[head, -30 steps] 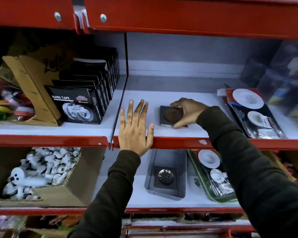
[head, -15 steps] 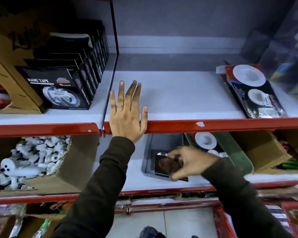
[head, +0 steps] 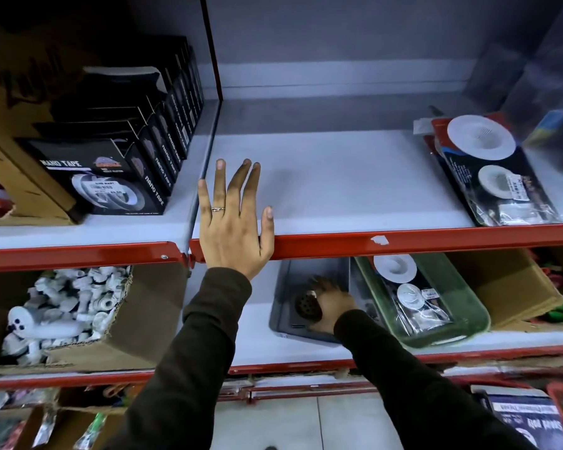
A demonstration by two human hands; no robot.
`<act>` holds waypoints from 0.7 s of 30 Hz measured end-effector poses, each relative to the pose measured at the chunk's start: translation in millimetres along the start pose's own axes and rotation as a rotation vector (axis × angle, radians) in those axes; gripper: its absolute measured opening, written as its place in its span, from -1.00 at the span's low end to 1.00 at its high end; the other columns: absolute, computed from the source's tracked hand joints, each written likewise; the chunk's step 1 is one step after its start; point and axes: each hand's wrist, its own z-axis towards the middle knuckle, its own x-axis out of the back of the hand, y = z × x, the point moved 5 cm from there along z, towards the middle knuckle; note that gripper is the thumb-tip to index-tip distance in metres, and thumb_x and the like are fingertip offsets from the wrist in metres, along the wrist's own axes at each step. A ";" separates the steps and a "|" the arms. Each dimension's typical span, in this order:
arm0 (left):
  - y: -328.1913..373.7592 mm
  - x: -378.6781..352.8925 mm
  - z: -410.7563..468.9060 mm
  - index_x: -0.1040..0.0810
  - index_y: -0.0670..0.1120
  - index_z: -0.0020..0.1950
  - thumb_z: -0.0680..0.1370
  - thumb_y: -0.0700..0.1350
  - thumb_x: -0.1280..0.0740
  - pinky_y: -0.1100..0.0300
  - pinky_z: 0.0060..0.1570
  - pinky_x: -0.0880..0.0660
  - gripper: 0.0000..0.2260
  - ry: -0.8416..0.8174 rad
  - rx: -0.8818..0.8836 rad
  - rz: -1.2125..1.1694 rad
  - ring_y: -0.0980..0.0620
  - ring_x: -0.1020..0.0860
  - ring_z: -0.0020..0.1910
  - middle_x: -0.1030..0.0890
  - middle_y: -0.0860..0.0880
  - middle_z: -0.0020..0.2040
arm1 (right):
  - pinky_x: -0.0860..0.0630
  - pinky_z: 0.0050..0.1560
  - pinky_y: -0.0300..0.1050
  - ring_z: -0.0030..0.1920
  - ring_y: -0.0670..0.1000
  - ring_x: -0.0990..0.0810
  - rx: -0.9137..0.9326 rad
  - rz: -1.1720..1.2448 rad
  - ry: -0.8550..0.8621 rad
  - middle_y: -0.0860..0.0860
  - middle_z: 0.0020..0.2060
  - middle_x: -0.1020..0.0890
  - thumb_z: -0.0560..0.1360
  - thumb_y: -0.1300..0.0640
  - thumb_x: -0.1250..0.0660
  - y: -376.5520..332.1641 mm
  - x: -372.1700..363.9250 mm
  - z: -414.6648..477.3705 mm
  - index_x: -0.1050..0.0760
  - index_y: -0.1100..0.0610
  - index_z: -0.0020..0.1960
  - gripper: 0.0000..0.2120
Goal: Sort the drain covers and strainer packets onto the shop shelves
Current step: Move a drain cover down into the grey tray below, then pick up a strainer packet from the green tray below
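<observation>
Both hands are out at the shelves. Left hand (head: 233, 222) lies flat, fingers spread wide, palm down over the red front edge of the upper shelf (head: 338, 186), holding nothing. Right hand (head: 330, 306) reaches into the lower shelf (head: 251, 339) below it, fingers curled down inside a grey tray (head: 283, 297); motion blur makes it hard to say whether they grip the dark perforated drain cover (head: 306, 305) just left of the knuckles or only rest against it.

Left of the left hand, on the upper shelf, stands a row of black nano tape boxes (head: 111, 177) beside a brown carton. Below those, left of the right forearm, a cardboard box (head: 127, 326) holds white plastic fittings (head: 65, 303). Just right of the right hand, touching the grey tray, sits a green tray (head: 465, 323) with a strainer packet (head: 413, 297) in it. Well to the right of the left hand, 1 more strainer packet (head: 491, 170) lies flat on the upper shelf, showing 2 white round strainers.
</observation>
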 end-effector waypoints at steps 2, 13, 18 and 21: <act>1.5 1.1 -0.5 -0.19 -0.06 0.60 0.63 0.08 0.08 -0.13 0.61 0.11 -0.45 -0.022 0.012 -0.006 -0.14 -0.09 0.63 -0.27 -0.03 0.59 | -0.44 0.36 -0.03 0.43 0.05 -0.43 0.036 0.121 0.149 -0.02 0.47 -0.39 0.32 -0.31 -0.42 -0.4 18.2 -22.6 -0.24 -0.10 0.49 -0.17; 79.3 30.6 4.7 -0.34 -0.02 0.51 0.62 0.19 -0.01 -0.35 0.53 0.14 -0.47 -0.143 0.317 -0.073 -0.15 -0.15 0.61 -0.41 -0.01 0.49 | -0.54 -0.09 -0.02 -0.22 -0.07 -0.61 0.327 0.406 1.250 -0.12 -0.23 -0.66 0.55 -0.10 -0.34 87.8 221.0 -183.8 -0.59 -0.02 -0.12 -0.82; 220.2 24.0 26.8 -0.61 0.12 0.25 0.58 0.19 0.02 -0.38 0.47 0.32 -0.53 -0.353 0.198 -0.238 -0.12 -0.28 0.54 -0.51 0.06 0.41 | -0.13 0.51 0.27 0.41 0.16 -0.44 -0.293 0.321 1.098 0.11 0.36 -0.54 0.60 -0.09 -0.18 211.1 274.8 -182.3 -0.34 0.12 0.42 -0.53; 289.7 10.4 34.2 -0.64 0.08 0.21 0.59 0.22 0.05 -0.34 0.38 0.52 -0.47 -0.536 0.124 -0.242 -0.14 -0.22 0.57 -0.47 -0.01 0.47 | 0.20 0.52 0.38 0.55 0.16 -0.23 -0.541 0.265 0.700 0.19 0.47 -0.39 0.62 -0.10 -0.11 248.0 272.2 -169.0 -0.17 0.20 0.54 -0.41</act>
